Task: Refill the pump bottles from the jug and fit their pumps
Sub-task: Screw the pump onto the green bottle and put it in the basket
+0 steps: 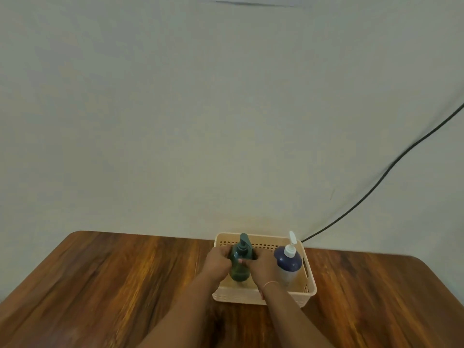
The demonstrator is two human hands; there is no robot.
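Both forearms reach forward from the bottom edge and converge over the basket (310,285). The left hand (218,262) is wrapped around the left side of the green pump bottle (240,266), fingers curled on its shoulder. The right hand (261,267) is closed on the bottle's right side, with fingertips lying across its front. A thin bracelet (270,284) circles the right wrist. The bottle stands upright inside the left half of the basket, its dark green pump (244,241) fitted on top with the nozzle pointing away from the viewer. Motion blur obscures finer finger detail.

The basket sits at the far edge of the wooden table (113,285), close to the wall (175,121). Its near rim is partly hidden by the right forearm. Open tabletop extends widely to the left, and a lesser stretch lies to the right. A black cable (391,169) runs down the wall to behind the basket's far right corner.

Count: 2 pump bottles, 1 green and 1 white-and-blue bottle (288,264) with a white pump (291,244), standing just beside each other; 1 basket; 1 cable; 2 hands.
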